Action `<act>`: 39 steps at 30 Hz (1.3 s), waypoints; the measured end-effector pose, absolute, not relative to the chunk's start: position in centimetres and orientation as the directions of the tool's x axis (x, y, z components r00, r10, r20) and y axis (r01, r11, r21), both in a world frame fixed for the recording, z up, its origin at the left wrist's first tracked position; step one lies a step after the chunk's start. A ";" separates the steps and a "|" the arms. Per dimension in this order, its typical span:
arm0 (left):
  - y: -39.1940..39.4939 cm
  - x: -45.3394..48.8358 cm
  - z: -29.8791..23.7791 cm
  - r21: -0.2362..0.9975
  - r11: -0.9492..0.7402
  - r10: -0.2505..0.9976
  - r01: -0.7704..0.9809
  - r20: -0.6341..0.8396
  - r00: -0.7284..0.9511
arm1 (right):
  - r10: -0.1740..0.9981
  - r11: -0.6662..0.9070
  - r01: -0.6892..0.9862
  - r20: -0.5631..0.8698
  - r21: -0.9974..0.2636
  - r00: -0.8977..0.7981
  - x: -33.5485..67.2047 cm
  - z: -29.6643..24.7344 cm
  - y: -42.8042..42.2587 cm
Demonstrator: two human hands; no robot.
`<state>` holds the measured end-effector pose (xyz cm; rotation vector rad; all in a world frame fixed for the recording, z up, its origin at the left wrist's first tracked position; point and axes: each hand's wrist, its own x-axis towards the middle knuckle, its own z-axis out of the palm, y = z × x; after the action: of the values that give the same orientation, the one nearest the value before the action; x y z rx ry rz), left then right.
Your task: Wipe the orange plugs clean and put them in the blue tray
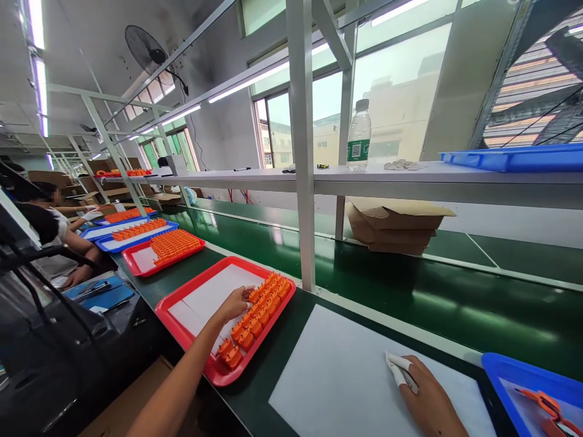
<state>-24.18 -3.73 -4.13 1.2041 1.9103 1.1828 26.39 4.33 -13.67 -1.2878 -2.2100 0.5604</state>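
My left hand (235, 303) reaches into a red tray (175, 325) lined with white paper, its fingertips closed on one of the several orange plastic parts (255, 315) standing in rows along the tray's right side. My right hand (426, 400) lies on a white sheet (339, 376) on the green table, white cots on its fingers, pinching a small white cloth-like piece (395, 364).
A blue tray (501, 370) with orange parts (546, 405) sits at the right. More red and blue trays (136, 258) of orange parts run along the left, where another person (54, 233) sits. A green conveyor (410, 285), cardboard box (394, 227), white post (304, 182) and shelf with a water bottle (359, 136) lie behind.
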 end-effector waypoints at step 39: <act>-5.5 -22.2 0.2 0.890 0.160 0.872 0.427 0.076 -0.484 | 0.847 0.531 0.617 0.342 -0.581 -0.407 25.6 -13.3 3.8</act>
<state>-22.16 -5.50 0.24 1.2302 1.9823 1.2810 25.62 3.75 -13.34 -1.1817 -2.1607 0.4891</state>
